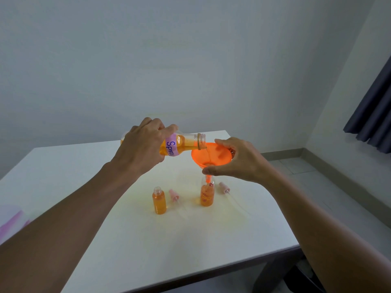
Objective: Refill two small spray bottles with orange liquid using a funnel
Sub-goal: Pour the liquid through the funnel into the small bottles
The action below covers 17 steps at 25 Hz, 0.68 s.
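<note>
My left hand [143,144] grips a clear supply bottle [186,144] with a purple label, tipped so its open mouth hangs over an orange funnel [211,155]. Orange liquid runs into the funnel. My right hand [234,159] holds the funnel by its rim and neck. The funnel's spout sits in the right small bottle [207,194], which is partly full of orange liquid. The left small bottle [159,200] stands open and nearly full, apart from both hands.
Two pink spray caps lie on the white table [84,187]: one [174,194] beside the left bottle, one [224,187] right of the right bottle. The table's front edge runs lower right. A dark curtain [372,115] hangs at the right wall.
</note>
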Each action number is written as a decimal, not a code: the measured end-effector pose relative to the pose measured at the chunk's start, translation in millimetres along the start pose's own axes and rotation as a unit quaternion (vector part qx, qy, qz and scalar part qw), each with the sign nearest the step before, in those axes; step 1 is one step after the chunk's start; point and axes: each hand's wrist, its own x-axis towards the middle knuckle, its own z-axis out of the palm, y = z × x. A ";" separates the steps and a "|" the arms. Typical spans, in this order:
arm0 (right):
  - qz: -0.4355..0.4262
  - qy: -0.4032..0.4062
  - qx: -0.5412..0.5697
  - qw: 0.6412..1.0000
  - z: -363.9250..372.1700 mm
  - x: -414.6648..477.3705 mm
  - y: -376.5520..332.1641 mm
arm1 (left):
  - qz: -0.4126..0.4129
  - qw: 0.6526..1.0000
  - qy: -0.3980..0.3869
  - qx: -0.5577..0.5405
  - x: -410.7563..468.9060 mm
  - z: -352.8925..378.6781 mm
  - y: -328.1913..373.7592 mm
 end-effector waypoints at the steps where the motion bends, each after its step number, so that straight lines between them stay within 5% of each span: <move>1: 0.000 0.000 -0.001 1.000 0.1 0.0 0.1 | 0.001 1.000 0.002 0.000 0.3 -0.2 -0.1; 17: 0.003 0.000 -0.009 1.000 -0.8 -0.5 -3.1 | -0.002 1.000 0.006 0.002 0.2 -0.3 -1.0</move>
